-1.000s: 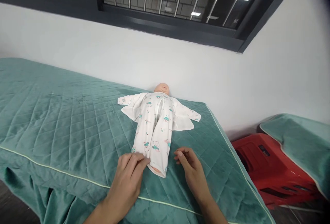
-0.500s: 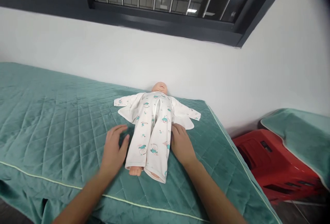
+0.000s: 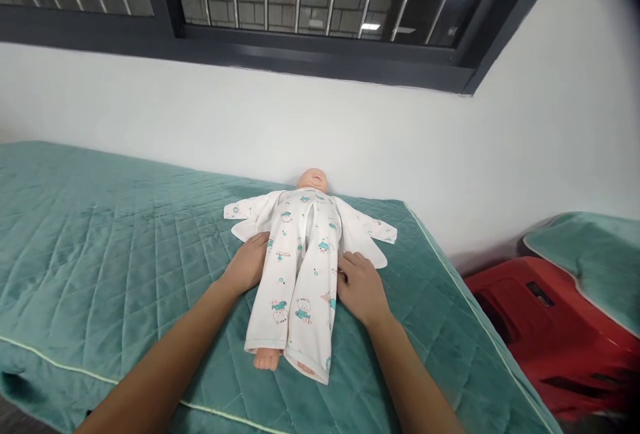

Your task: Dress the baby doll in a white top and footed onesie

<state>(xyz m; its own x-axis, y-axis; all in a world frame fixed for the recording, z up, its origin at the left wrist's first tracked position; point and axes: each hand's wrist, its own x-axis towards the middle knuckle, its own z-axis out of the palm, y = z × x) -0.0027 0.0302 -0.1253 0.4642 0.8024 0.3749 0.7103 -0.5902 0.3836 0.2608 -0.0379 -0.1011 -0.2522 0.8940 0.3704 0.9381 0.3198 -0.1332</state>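
A baby doll (image 3: 313, 179) lies on its back with its head against the wall, dressed in a white long-sleeved top (image 3: 361, 229) and white trousers (image 3: 309, 287) with a teal-and-pink animal print. The top's sleeves and lower flaps are spread out to both sides. One bare foot (image 3: 267, 358) shows below a trouser leg; the other is mostly inside its cuff. My left hand (image 3: 250, 262) is closed at the left edge of the trousers, fingertips partly hidden by the cloth. On the opposite side, my right hand (image 3: 361, 285) has its fingers curled in at the trousers' right edge.
The doll rests on a green quilted bed cover (image 3: 150, 267) with pale piping. Behind it rises a white wall (image 3: 200, 114) below a dark-framed barred window (image 3: 310, 54). To the right stand red plastic stools (image 3: 550, 314), partly covered by a green cloth (image 3: 595, 261).
My left hand has moved right and up from the bed cover to the trousers' edge. My right hand's fingers have curled in at the other edge. The view has tilted up slightly.
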